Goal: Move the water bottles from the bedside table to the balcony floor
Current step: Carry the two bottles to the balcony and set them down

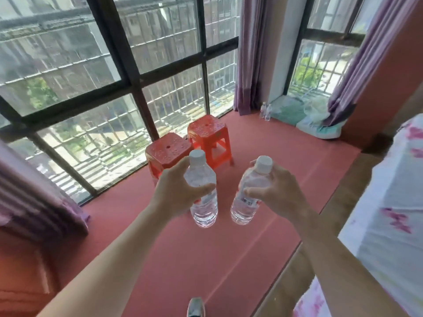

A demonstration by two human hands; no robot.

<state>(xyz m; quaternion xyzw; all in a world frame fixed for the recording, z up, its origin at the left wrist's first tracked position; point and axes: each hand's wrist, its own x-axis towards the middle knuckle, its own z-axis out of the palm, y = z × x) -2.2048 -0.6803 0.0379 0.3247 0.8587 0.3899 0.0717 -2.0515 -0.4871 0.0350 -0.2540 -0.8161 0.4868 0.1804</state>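
Centre frame: the left hand (pixel 176 191) wraps the left bottle (pixel 203 202) and the right hand (pixel 277 191) curls round the right bottle (pixel 246 202), both upright over the red balcony floor (pixel 206 259). They look full, so likely weighty, with thin, slick plastic. Best gripped round the body, not the cap.

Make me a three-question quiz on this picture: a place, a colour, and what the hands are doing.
1. Where do the two stools stand?
A) on the bed
B) by the window
C) outside the bars

2. What colour are the bottle caps?
A) white
B) blue
C) red

3. What are the hands doing?
A) both hang empty
B) both grip one bottle
C) each grips its own bottle

Answers: 1 B, they stand on the floor next to the glass. 2 A, both caps are white. 3 C, the left hand wraps the left bottle, the right hand the right bottle.
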